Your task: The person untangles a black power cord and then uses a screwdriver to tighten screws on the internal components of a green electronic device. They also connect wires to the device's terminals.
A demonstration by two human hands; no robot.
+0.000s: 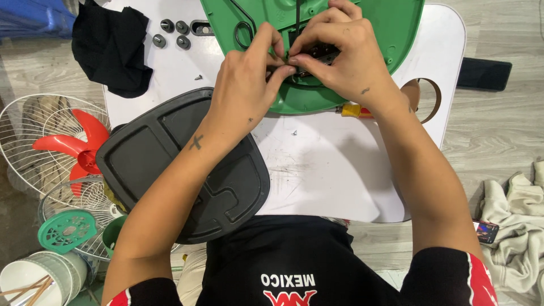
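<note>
A green plastic fan base shell (396,28) lies open on the white table (334,170) at the far edge. My left hand (249,79) and my right hand (340,56) meet over its middle, fingertips pinched together on a small dark part (320,54) with black wires inside the shell. A black wire (241,22) loops across the shell to the left of my fingers. What exactly sits between the fingertips is partly hidden.
A dark grey base cover (158,158) lies at the table's left under my left forearm. Several round grey knobs (170,33), a black cloth (110,48), a yellow-handled screwdriver (352,110), a tape roll (428,96). On the floor: fan grille with red blade (62,141), bowl (34,275), cloth (515,215).
</note>
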